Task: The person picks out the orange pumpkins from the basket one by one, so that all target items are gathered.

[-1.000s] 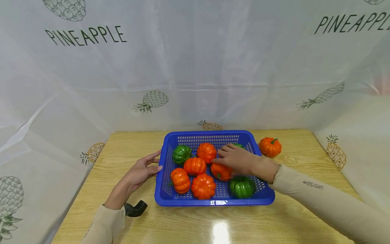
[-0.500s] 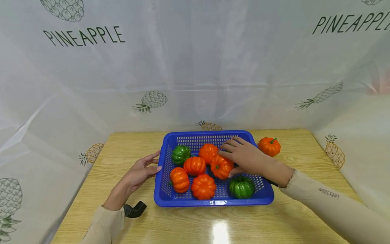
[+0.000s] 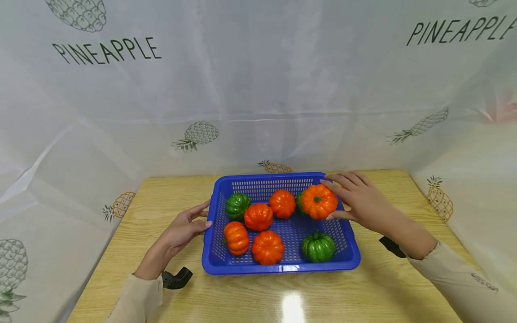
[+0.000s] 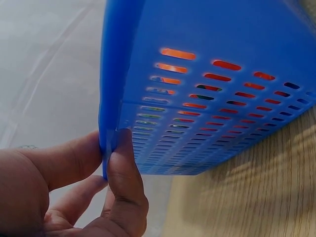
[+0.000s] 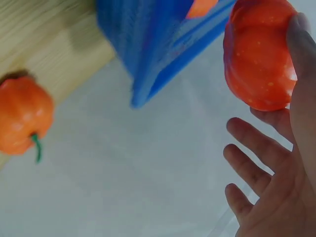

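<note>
A blue plastic basket [image 3: 282, 268] holds several small orange and green pumpkins. My left hand [image 3: 183, 231] pinches the basket's left rim between thumb and fingers, as the left wrist view shows too. Over the basket's back right corner, my right hand [image 3: 363, 202] holds an orange pumpkin [image 3: 319, 202] between thumb and index finger; in the right wrist view the other fingers stand away from it. Behind the held pumpkin, a green pumpkin [image 3: 299, 204] is mostly hidden. A second green pumpkin [image 3: 318, 247] sits in the front right corner, and orange pumpkins [image 3: 268, 247] lie in the left half.
Outside the basket on the right, an orange pumpkin [image 5: 24, 116] with a green stem lies on the wooden table [image 3: 226, 296]; my right hand nearly hides it in the head view. A white sheet [image 3: 258, 89] with pineapple prints hangs behind.
My right hand has taken hold of an orange pumpkin from the basket's middle, lifting it and carrying it right toward the back right corner. The left hand stays on the rim.
</note>
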`<state>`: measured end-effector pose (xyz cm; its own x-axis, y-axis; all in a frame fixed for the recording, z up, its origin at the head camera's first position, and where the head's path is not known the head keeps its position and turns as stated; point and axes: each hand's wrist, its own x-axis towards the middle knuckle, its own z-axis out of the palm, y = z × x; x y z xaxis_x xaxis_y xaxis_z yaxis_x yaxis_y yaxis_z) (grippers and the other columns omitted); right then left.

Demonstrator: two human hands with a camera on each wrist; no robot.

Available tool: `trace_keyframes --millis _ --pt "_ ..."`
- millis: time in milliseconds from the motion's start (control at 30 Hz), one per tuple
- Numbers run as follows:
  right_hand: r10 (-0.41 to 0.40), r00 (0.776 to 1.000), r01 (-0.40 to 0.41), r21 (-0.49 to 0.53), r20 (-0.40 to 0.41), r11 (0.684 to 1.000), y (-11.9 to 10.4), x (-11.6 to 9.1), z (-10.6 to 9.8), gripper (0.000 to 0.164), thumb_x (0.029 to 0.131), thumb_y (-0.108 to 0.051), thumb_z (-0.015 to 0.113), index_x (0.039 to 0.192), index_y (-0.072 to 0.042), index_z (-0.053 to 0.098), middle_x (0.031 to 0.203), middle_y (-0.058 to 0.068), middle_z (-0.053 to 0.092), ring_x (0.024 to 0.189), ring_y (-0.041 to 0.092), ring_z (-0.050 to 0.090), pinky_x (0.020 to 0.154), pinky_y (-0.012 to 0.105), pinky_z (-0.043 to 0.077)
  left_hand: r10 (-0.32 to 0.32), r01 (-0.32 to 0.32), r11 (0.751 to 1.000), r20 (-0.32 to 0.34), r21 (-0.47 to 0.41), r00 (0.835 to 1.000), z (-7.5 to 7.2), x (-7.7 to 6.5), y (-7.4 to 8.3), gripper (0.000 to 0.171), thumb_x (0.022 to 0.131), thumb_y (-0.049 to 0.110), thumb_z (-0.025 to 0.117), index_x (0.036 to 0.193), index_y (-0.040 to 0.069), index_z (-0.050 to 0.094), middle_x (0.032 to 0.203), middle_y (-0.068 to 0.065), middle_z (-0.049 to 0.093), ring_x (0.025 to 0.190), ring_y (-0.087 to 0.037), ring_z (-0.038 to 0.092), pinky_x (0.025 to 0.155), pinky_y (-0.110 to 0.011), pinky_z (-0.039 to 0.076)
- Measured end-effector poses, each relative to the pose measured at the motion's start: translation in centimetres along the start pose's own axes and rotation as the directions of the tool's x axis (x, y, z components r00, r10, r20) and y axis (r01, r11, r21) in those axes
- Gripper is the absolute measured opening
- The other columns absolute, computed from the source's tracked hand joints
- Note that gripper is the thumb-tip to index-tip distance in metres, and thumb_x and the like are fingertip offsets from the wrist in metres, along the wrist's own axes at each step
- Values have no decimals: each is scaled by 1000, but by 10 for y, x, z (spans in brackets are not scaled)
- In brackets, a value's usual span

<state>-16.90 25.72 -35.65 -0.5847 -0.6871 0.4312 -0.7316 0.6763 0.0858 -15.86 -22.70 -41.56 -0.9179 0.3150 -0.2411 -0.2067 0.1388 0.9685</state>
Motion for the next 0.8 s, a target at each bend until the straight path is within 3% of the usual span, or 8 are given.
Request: trace_keyframes --millis 300,567,800 --pt "141 985 -142 -3 -104 990 26 -39 -3 95 96 -81 35 142 -2 61 140 21 60 124 46 52 106 67 37 -3 3 1000 14 9 1000 -1 2 3 74 104 3 62 168 1 24 142 -28 43 95 -12 70 93 -27 59" --pt "218 969 -227 -68 -115 972 49 -68 0 99 96 -82 29 146 -2 57 144 24 56 127 49 49 105 71 37 -1 1 1000 23 9 1000 -4 3 3 74 104 3 62 167 0 23 140 -27 44 92 -11 71 93 -26 58" --pt "316 941 -324 -51 -120 945 67 -96 6 104 91 -85 29 148 -2 56 146 26 53 130 51 46 110 73 32 -2 2 1000 33 8 999 -4 5 3 74 105 3 62 168 1 23 141 -27 44 94 -11 71 94 -26 58"
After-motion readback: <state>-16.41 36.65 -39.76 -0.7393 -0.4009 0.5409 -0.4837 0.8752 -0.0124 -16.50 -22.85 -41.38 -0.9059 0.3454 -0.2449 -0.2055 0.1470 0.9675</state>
